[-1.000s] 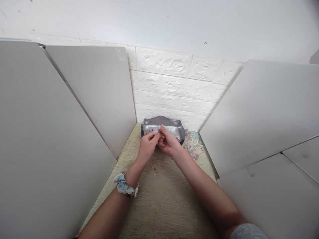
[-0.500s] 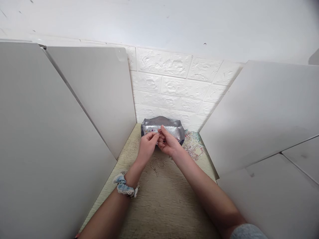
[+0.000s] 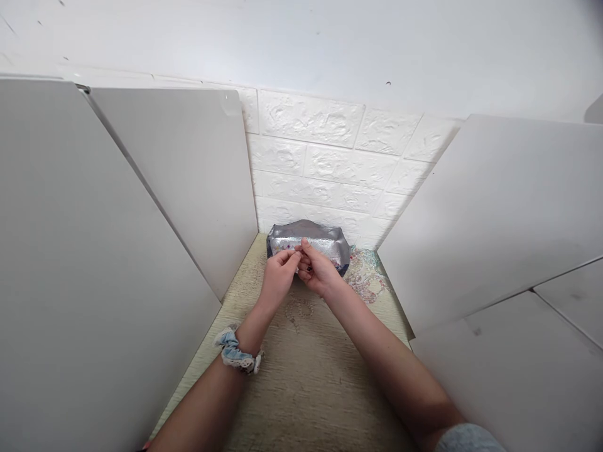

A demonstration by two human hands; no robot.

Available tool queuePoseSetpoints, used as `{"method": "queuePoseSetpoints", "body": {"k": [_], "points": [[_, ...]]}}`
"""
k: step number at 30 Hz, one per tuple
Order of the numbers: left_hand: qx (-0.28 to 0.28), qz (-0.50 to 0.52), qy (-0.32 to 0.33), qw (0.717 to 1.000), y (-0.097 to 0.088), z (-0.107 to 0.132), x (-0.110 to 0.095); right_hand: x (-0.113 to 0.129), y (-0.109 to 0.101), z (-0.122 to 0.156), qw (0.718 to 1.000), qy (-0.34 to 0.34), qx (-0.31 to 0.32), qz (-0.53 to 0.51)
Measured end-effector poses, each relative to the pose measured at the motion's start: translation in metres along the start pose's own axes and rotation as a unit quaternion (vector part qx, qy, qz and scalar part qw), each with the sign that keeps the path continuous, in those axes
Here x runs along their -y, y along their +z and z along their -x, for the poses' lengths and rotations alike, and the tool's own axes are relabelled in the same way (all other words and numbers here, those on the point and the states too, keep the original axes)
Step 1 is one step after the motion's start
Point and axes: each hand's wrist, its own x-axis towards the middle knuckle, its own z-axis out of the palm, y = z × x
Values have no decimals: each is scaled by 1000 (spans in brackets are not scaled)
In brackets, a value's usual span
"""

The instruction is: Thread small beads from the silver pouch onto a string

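My left hand [image 3: 279, 274] is closed, its thumb and forefinger pinched together against the fingers of the other hand. My right hand [image 3: 320, 270] is curled, thumb raised over bent fingers. Whatever is between the fingertips is too small to make out. Both hands are just in front of a silver-lined pouch [image 3: 306, 230], which lies open with small coloured beads inside. Below the hands, a strand of pale beads [image 3: 300, 307] lies curved on the table; whether it reaches the fingers cannot be seen. A blue and white scrunchie [image 3: 237, 353] is around my left wrist.
More strands of clear, pink and teal beads [image 3: 370, 279] lie heaped on the wood-grained table [image 3: 325, 389], right of the pouch. White panels [image 3: 188, 163] stand on the left, another panel [image 3: 452, 220] on the right. Behind is a white brick-pattern wall [image 3: 325, 157].
My right thumb and fingertips have shifted slightly, the thumb a little left and down. My left hand keeps its pinch in nearly the same place. Pouch and beads have not moved.
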Motion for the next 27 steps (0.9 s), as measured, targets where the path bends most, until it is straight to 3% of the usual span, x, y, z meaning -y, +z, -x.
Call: {"method": "queuePoseSetpoints", "body": {"k": [10,17,20,23,27], "points": [[2,8,-16,1000,0,1,0,2,4,3,999,-7,-25,31],[-2,1,-27,1000,0,0,-1,5,5,6,984,-80,-17,160],[-6,1,-42,999,0,0,-4,11,6,9,947,-142,-49,283],[-10,22,-62,998,0,2,-6,17,8,13,884,-223,-77,403],[-9,67,-82,994,1,2,-6,20,10,17,834,-266,-64,478]]}}
